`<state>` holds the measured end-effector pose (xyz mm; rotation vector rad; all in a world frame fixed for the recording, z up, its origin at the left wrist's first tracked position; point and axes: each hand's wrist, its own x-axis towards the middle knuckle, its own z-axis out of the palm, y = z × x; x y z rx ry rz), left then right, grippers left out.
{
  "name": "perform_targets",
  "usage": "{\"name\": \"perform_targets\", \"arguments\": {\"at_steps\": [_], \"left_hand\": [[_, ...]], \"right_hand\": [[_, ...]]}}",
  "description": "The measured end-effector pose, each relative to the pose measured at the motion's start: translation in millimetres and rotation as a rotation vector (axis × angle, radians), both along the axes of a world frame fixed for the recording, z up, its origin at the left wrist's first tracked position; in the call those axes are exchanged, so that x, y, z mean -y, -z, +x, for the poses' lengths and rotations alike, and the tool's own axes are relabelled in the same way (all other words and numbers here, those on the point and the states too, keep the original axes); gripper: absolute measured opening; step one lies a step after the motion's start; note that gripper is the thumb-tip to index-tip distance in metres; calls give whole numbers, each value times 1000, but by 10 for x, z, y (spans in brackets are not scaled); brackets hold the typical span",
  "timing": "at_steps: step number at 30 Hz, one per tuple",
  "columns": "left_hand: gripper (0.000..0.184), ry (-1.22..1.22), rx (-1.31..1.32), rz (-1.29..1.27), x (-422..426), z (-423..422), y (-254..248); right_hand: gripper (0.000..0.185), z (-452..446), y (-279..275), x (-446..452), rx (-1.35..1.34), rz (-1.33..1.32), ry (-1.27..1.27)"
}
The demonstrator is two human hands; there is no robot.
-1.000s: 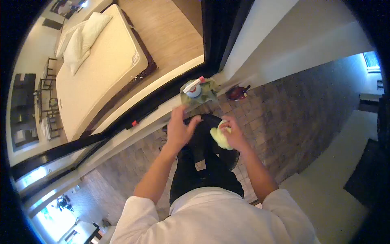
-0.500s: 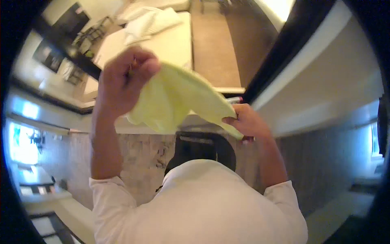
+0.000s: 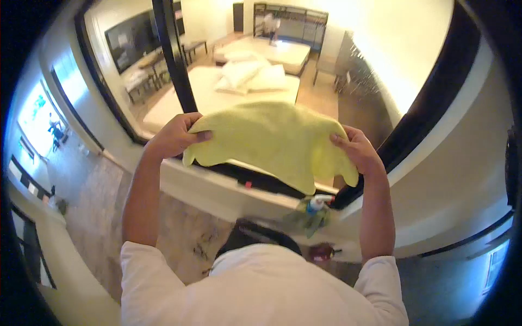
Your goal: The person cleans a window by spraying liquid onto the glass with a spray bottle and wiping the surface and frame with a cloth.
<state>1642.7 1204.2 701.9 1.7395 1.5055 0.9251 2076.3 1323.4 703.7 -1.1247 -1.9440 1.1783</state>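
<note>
A yellow cloth (image 3: pixel 266 138) is stretched between my two hands, in front of a black-framed window. My left hand (image 3: pixel 179 135) pinches its left end, the thumb lying on the near side. At the right end my right hand (image 3: pixel 359 149) grips it the same way, with a corner hanging below the fingers. The cloth's lower edge droops unevenly. Below it, at the sill's right end, a spray bottle (image 3: pixel 315 205) stands beside a crumpled green cloth (image 3: pixel 309 221).
The black window frame (image 3: pixel 176 60) surrounds glass. Beyond it are beds (image 3: pixel 206 87) with pillows (image 3: pixel 253 75), a wall-mounted screen (image 3: pixel 130 41) and a distant person (image 3: pixel 270 26). A small red object (image 3: pixel 248 185) lies on the sill; a dark red item (image 3: pixel 322 251) is lower down.
The yellow cloth went from bunched and slanting to spread out nearly level. My left hand came down and my right hand moved up and outward. The view tilted up, showing more of the room.
</note>
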Motion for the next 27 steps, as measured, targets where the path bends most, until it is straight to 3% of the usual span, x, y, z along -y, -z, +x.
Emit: {"name": "perform_targets", "arguments": {"at_steps": [2,4,5,7,9,10,11,12,13,14,16,17,19,20,24,27], "left_hand": [[44,-33,85,-45,-16,-257,343],[43,-87,315,-73,66,-472,578],[46,-75,519,-1,90,-578,692],[55,-17,1231,98,271,-528,1008],[58,-102,1377,160,409,-464,1697],[59,-210,1355,151,477,-359,2154],[61,-338,1276,121,517,-239,2618],[62,-426,1199,84,583,-185,2935],[64,-497,1148,52,656,-168,3182],[64,-529,1147,51,786,-298,3261],[59,-445,1612,-28,1116,-608,3299],[59,-461,1610,-8,1379,-740,3259],[57,-328,1391,302,2031,-864,3141],[59,-317,1349,336,2233,-894,3141],[64,-362,1523,115,2414,-965,3516],[69,-229,1719,57,2109,-1169,3683]], "right_hand": [[44,50,394,-211,80,-145,-78],[59,-3,626,-384,-225,-384,-208],[59,-122,776,-398,-208,-406,-217],[69,-550,1296,-243,-142,340,-120],[78,-1234,2252,-24,-1222,-993,-324],[79,-1641,2665,104,-1198,-990,-274],[72,-1924,2866,274,-1156,-1215,-360],[55,-2153,3086,402,-966,-1162,-208],[35,-2357,3020,484,-712,-1097,-105],[32,-2511,2824,489,-510,-1016,-132],[27,-2586,2696,379,-199,-889,-232],[30,-2578,2390,430,-410,-908,-275],[35,-2378,2113,321,-511,-807,-439],[35,-2387,2158,307,-536,-812,-429],[43,-2470,2500,306,-457,-746,-503],[49,-2680,2211,200,-430,-803,-386]]}}
